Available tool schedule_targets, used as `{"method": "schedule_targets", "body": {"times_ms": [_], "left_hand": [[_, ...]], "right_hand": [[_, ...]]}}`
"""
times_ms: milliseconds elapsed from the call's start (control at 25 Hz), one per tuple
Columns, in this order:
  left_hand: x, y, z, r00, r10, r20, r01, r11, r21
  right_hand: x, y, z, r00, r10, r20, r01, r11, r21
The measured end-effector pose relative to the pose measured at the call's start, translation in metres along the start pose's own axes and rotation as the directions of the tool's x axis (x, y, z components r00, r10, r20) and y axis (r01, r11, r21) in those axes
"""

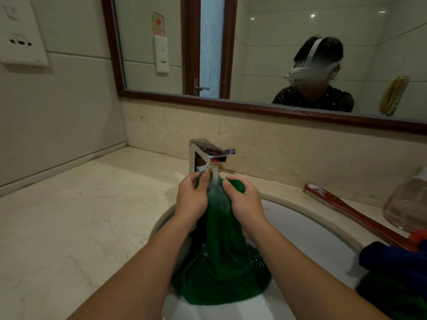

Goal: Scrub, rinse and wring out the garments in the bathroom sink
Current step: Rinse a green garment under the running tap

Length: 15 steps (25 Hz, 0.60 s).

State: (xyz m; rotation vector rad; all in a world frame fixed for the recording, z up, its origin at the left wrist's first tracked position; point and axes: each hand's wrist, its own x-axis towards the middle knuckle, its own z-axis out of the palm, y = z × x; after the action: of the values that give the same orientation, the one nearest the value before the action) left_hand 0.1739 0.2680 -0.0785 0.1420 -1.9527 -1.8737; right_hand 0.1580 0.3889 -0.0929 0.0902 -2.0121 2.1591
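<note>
A wet green garment [221, 262] hangs from both hands into the white sink [307, 229]. My left hand [193, 199] grips its top left part and my right hand [246, 203] grips its top right part. Both hold it up under the chrome tap [209, 155], from which water runs onto the cloth between my thumbs. The garment's lower end pools in the basin.
A red scrubbing brush [353, 213] lies on the counter to the right of the sink, beside a clear glass jar [406, 204]. Blue and green clothes [397, 271] are piled at the sink's right rim. The marble counter [76, 218] spreads to the left. A mirror [254, 54] hangs behind.
</note>
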Motion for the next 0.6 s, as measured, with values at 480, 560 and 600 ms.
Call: {"method": "schedule_targets", "body": {"times_ms": [480,560,600], "left_hand": [[0.003,0.017,-0.021,0.988,-0.087,-0.129,0.071,0.989,-0.127],[0.005,0.018,-0.021,0.977,-0.1,-0.188,0.065,0.981,-0.184],[0.005,0.016,-0.021,0.973,-0.087,-0.213,0.047,0.982,-0.185]], "right_hand": [[-0.007,-0.006,0.001,0.993,-0.03,0.112,0.047,0.989,-0.143],[-0.008,-0.005,-0.007,0.983,0.0,0.185,0.047,0.967,-0.249],[-0.009,-0.006,-0.007,0.98,0.0,0.199,0.05,0.968,-0.247]]}}
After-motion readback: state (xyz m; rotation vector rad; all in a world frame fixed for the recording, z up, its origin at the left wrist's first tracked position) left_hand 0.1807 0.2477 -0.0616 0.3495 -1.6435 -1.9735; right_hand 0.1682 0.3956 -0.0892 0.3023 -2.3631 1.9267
